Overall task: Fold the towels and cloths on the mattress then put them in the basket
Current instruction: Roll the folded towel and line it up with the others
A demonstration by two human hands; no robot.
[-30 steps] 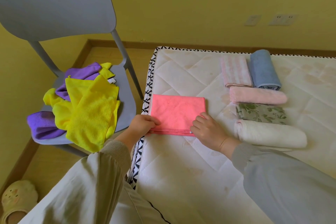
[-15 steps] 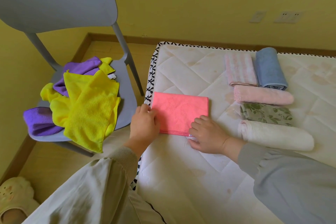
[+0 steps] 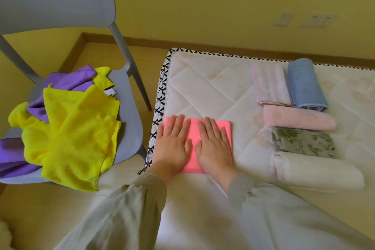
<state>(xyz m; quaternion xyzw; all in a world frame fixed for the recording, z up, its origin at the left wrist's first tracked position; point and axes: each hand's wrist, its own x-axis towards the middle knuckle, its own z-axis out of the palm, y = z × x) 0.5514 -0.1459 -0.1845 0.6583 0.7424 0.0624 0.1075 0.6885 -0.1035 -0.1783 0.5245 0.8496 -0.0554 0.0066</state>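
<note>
Cloth [image 3: 193,128], pink and folded, is lying at the mattress [image 3: 213,91] edge; we are pressing our left hand [image 3: 172,144] and right hand [image 3: 215,146] flat on it, fingers spread, gripping nothing.

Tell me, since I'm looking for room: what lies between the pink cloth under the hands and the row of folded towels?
Only bare mattress separates the pink cloth from the folded towels, per the head view.

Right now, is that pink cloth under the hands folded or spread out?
Folded. The pink cloth lies as a compact rectangle with straight edges, and the left hand and right hand press flat on it.
</note>
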